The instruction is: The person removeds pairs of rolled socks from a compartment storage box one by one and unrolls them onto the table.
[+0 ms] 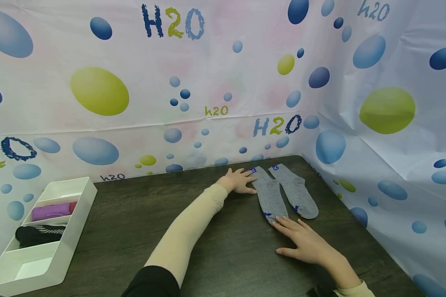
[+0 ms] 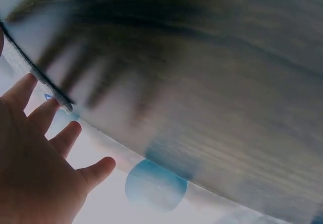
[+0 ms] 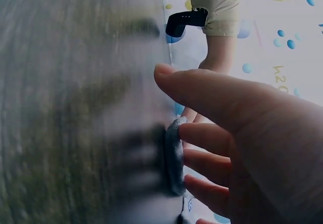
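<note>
Grey socks (image 1: 295, 192) lie flat at two o'clock

Read the dark wood-grain tabletop (image 1: 134, 222) as a dial in the head view, twelve at its far edge: the pair lies toward two o'clock, one sock just beside the other. Cuffs point to eleven, toes to five; each cuff bears a small blue mark (there is blue trim near the toes as well).

At the inner sock (image 1: 271, 198), the left hand (image 1: 238, 181) meets the cuff from the ten o'clock side. Its grip is wide, fingers spread, fingertips touching the edge. The right hand (image 1: 306, 243) comes in from five o'clock, its grip also wide, thumb held apart, fingertips at the toe.

A cream sleeve (image 1: 187, 225) runs from the left hand toward seven o'clock. Well apart, at nine o'clock, stands a white divided box (image 1: 72, 235); one compartment holds a purple bundle (image 1: 52, 211), the next toward six a black bundle (image 1: 39, 235) with white stripes. Beyond the far edge hangs a pale sheet (image 1: 215, 74) printed with blue and green ovals and "H2O".
</note>
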`<state>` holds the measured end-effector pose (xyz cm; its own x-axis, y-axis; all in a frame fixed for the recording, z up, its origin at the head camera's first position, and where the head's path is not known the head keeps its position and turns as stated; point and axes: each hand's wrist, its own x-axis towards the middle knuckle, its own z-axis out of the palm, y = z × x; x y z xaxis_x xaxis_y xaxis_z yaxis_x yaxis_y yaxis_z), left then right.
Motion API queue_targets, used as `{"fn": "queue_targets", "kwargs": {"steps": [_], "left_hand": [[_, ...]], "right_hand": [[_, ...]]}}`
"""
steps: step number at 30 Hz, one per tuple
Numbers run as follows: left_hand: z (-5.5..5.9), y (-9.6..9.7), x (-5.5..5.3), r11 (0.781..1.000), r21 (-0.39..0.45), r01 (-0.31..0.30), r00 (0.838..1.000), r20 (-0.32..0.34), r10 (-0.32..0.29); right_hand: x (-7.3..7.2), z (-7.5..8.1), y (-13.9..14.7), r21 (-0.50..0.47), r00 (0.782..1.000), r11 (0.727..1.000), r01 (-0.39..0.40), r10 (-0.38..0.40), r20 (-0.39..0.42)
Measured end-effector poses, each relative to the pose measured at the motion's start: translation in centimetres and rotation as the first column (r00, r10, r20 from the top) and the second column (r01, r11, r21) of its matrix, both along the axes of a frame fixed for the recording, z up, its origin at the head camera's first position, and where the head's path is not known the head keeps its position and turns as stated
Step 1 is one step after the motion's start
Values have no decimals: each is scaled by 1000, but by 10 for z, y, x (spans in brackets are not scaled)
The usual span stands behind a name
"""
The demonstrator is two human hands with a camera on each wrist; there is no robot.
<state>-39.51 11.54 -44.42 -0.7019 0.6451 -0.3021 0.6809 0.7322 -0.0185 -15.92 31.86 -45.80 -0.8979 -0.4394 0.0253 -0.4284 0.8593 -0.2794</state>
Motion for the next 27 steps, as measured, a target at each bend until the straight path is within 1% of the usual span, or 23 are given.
{"fn": "queue_targets", "kwargs": {"steps": [4, 10, 13, 20, 24, 27], "left_hand": [[3, -7, 2, 1000, 22, 2, 1000, -14, -2], [9, -18, 5, 996, 69, 53, 996, -80, -47], [15, -25, 9, 993, 83, 81, 991, -110, -71], [35, -49, 26, 986, 106, 128, 977, -183, -107], [45, -69, 37, 985, 106, 134, 968, -228, -107], [50, -85, 46, 983, 128, 130, 963, -253, -95]], "right_hand": [[0, 0, -2, 0, 999, 1000, -1, 1, -53], [3, 2, 0, -5, 989, 1000, 20, -20, -145], [4, 4, 0, -9, 982, 999, 31, -32, -189], [5, 8, -2, -24, 964, 999, 34, -39, -264], [6, 9, -4, -25, 958, 999, 32, -37, -285], [6, 9, -4, -21, 951, 999, 36, -41, -308]]}}
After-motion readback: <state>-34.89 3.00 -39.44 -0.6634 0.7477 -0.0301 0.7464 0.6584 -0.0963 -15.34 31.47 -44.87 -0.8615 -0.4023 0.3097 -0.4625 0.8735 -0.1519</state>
